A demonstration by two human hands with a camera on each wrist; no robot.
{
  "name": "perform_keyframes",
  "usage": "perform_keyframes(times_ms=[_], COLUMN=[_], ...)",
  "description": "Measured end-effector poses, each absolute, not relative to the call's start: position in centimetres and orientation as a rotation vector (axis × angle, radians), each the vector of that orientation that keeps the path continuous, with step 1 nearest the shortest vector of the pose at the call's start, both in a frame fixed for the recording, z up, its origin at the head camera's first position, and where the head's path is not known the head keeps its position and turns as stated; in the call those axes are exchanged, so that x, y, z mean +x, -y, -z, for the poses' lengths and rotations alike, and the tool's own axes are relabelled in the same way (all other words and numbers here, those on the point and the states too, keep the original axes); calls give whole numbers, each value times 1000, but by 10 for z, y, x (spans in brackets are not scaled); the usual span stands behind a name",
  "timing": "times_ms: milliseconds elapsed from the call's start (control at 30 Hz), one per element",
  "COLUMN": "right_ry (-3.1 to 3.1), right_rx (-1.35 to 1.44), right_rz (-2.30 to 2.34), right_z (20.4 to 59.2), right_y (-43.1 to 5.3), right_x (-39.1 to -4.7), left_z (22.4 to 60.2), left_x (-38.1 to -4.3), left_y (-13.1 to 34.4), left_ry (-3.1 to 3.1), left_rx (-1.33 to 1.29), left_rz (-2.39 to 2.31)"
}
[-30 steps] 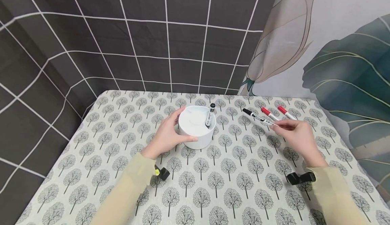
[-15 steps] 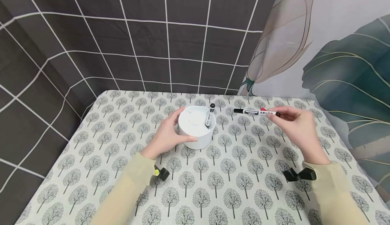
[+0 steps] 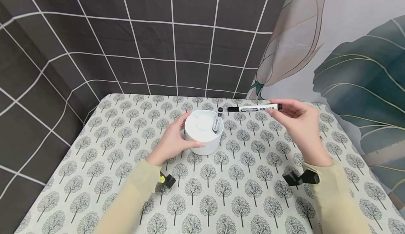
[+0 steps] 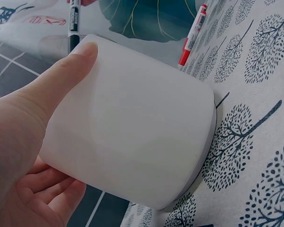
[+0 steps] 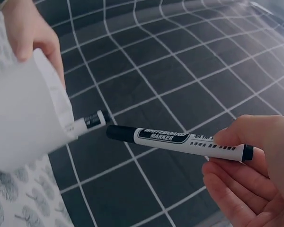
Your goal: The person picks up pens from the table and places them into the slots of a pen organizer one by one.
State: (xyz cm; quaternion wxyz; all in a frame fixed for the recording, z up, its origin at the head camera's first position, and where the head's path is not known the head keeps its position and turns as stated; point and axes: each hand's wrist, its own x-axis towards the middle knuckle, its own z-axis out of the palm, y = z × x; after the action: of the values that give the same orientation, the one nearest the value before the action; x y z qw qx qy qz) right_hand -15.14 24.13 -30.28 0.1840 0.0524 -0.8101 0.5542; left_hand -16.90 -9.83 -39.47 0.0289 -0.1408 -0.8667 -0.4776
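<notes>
One marker (image 3: 217, 121) in the white cup (image 3: 205, 149), one held

Our left hand (image 3: 172, 137) grips the white cup, upright on the tablecloth (image 3: 262, 146); the marker inside leans, black end up. Our right hand (image 3: 297, 123) pinches a second marker (image 3: 253, 108) nearly level, near the cup but not over it. We judge this the bringing-over step; next calls for tipping it upright. Beyond lies a red-ended marker (image 4: 194, 35).

Your left hand (image 3: 173, 139) curves with its thumb (image 4: 80, 59) spread from the fingers (image 4: 57, 194); your right hand (image 3: 299, 128) pinches between thumb and fingertips (image 5: 215, 169); both your forearms (image 3: 131, 197) reach forward.
</notes>
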Motion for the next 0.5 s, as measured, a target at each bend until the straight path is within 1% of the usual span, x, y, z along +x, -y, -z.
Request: perform_keyframes(times_ms=[233,500], right_ry=[2159,2230], right_rx=[267,398], right_rz=[-1765,-1752], right_z=[297,290], right_y=[-225,-196], right_x=[-153,-146], left_z=[394,395], left_x=[-169,-170], left_y=[98,98], left_ry=[2672,2663], left_rx=[-436,-443], left_rz=[1493,1487])
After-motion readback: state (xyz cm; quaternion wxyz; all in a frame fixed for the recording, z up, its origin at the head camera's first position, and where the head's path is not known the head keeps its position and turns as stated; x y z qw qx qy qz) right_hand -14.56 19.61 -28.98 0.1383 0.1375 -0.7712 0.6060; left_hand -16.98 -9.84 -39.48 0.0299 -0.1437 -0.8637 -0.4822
